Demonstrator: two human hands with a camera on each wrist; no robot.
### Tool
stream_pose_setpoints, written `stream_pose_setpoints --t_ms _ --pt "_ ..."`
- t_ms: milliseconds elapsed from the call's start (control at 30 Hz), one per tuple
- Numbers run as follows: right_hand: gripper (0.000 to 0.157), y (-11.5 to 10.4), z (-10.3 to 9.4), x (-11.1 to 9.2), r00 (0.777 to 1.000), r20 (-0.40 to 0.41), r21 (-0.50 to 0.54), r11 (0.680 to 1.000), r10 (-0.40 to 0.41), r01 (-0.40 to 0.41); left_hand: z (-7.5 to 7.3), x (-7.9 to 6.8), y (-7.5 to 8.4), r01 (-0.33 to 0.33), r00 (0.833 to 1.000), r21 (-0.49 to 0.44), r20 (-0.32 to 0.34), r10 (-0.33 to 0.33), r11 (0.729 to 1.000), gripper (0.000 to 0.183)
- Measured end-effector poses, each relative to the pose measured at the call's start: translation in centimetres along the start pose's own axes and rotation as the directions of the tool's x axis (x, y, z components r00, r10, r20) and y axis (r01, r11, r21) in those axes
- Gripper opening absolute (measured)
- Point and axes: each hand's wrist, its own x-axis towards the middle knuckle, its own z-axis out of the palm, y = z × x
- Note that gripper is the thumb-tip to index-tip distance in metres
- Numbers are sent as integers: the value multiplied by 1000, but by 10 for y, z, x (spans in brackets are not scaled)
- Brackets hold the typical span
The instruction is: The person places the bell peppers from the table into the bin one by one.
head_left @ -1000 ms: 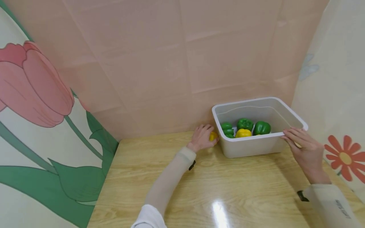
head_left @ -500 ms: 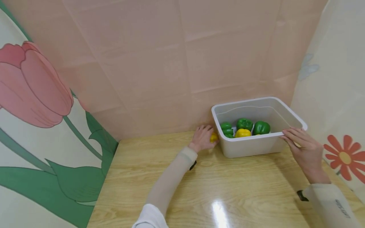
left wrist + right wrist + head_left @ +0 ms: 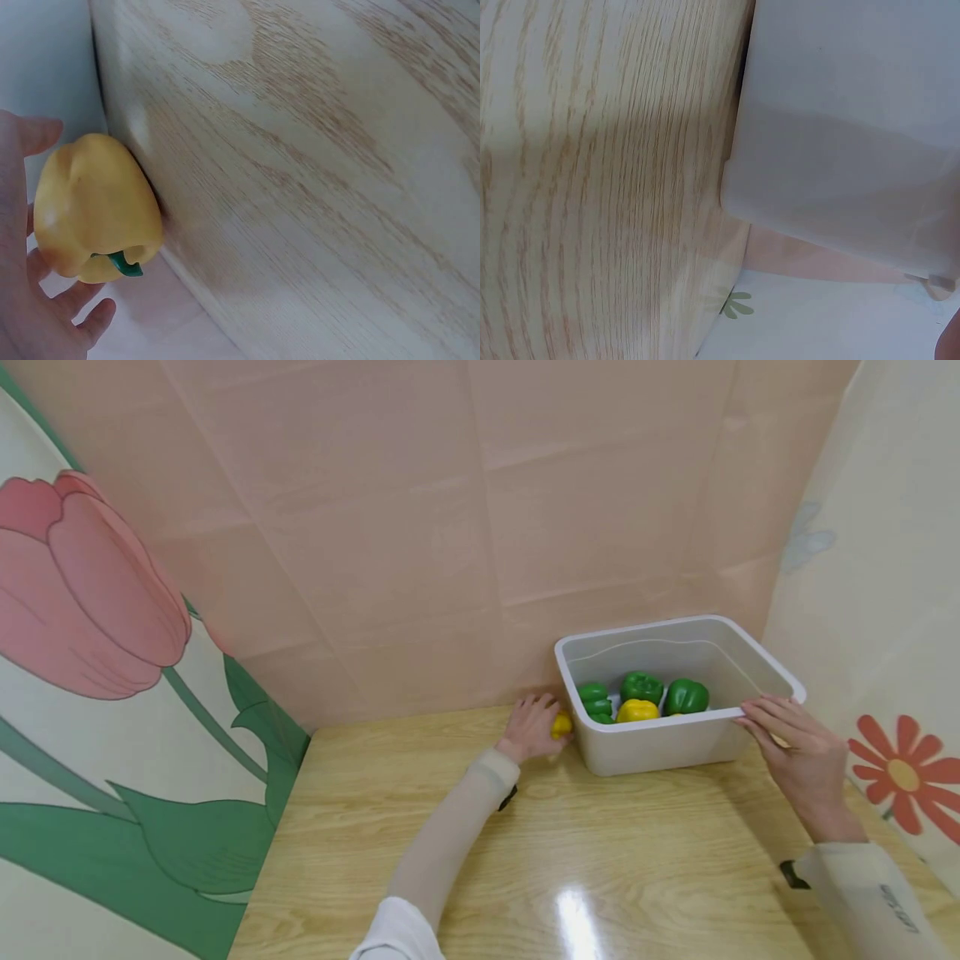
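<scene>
Beside the left wall of a light grey plastic bin, a yellow bell pepper with a green stem sits on the table. My left hand cups this pepper from the left, its fingers curled behind it. In the left wrist view the little finger stands free of the pepper. My right hand grips the bin's rim at the front right corner, fingers over the edge; only a sliver of that hand shows in the right wrist view. Inside the bin lie green bell peppers and a yellow one, partly hidden by the front wall.
The wooden table extends left and forward of the bin. Behind the table hangs a pinkish sheet. Printed panels stand on both sides, one with a tulip, the other with a red flower.
</scene>
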Motion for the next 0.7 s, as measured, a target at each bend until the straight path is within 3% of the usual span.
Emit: stream_pose_setpoints --t_ms 433,700 --pt "23 -3 2 3 1000 -22 16 1000 -8 8 2 -5 -2 -36 999 54 -5 37 998 62" --pt "23 -2 3 3 1000 -28 22 1000 -9 9 4 -10 -3 -113 993 117 -17 116 987 59"
